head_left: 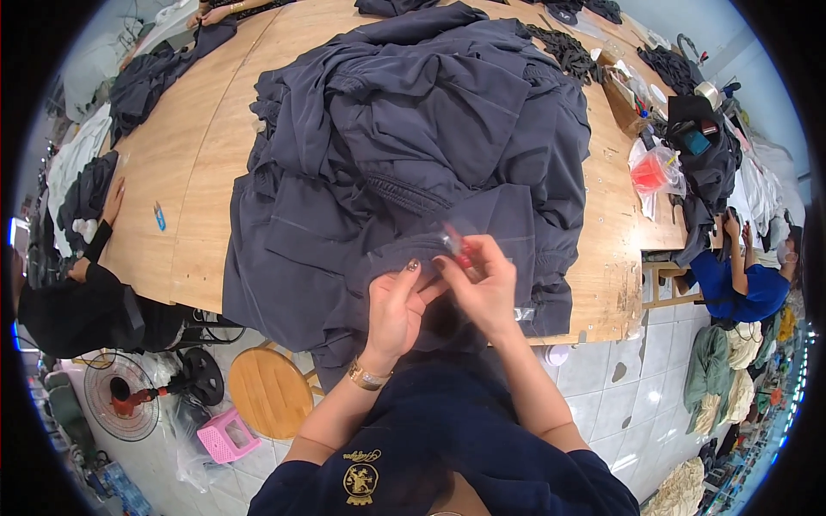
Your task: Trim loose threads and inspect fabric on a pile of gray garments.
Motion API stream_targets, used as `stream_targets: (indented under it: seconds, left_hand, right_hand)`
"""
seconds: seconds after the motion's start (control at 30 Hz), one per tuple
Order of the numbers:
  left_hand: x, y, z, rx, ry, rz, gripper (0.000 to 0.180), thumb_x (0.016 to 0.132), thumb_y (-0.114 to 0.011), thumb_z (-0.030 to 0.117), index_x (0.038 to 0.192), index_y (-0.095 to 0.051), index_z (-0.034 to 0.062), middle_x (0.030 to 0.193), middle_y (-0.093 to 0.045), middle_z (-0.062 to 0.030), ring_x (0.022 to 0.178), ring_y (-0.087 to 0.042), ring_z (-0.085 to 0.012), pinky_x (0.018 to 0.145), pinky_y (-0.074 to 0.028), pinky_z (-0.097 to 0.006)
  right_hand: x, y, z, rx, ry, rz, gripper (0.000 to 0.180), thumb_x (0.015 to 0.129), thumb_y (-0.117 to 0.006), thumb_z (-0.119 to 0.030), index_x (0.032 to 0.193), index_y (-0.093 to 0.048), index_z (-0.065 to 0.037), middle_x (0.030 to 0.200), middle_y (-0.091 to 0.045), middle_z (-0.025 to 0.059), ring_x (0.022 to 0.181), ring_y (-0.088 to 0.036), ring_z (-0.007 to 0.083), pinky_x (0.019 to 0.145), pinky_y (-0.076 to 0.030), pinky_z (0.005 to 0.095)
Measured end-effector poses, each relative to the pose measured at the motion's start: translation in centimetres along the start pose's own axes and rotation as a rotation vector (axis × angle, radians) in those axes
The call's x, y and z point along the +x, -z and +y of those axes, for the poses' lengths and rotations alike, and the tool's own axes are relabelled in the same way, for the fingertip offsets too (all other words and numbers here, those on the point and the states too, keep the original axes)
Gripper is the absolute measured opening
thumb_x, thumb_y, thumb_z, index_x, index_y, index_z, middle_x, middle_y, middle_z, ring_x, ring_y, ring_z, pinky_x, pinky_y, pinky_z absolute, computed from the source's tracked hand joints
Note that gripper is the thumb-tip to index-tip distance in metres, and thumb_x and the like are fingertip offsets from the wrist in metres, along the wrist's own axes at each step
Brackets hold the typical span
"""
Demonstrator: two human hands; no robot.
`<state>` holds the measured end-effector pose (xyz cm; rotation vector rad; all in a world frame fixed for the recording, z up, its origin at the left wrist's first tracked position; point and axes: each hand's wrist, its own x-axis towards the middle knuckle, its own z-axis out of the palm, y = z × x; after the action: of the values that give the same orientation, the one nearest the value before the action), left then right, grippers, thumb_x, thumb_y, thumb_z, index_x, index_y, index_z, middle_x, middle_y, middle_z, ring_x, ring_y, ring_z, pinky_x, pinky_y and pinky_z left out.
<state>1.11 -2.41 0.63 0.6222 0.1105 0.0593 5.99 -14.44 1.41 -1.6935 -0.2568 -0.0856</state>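
A long wooden table (185,202) fills the upper frame, heaped at its centre with dark grey garments (413,146). At lower centre the left hand (394,311) pinches a fold of the nearest garment, fingers closed on cloth. The right hand (483,288), touching it, grips a small red tool (459,245) (likely thread snips), its long axis slanting toward the upper left, just above the fold.

Both forearms rise from the lower edge, meeting centrally. The left hand (397,305) is curled, fingers pinched. The right hand (482,288) pinches too, touching it.
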Motion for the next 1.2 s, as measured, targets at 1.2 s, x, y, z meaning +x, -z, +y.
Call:
stream_targets:
  seconds: [1.2]
  left_hand:
    - [3.0,-1.0,12.3,1.087,-0.183,-0.086,0.03,0.099,-0.044,0.02,0.106,-0.063,-0.0028,0.091,-0.067,-0.0106,0.087,-0.065,-0.0142,0.075,-0.049,-0.024]
  right_hand:
    - [7.0,6.0,1.7,-0.034,0.003,0.203,0.011,0.071,-0.058,0.004,0.082,-0.059,-0.001,0.061,-0.039,-0.0095,0.055,-0.03,-0.0018,0.049,-0.022,0.0172]
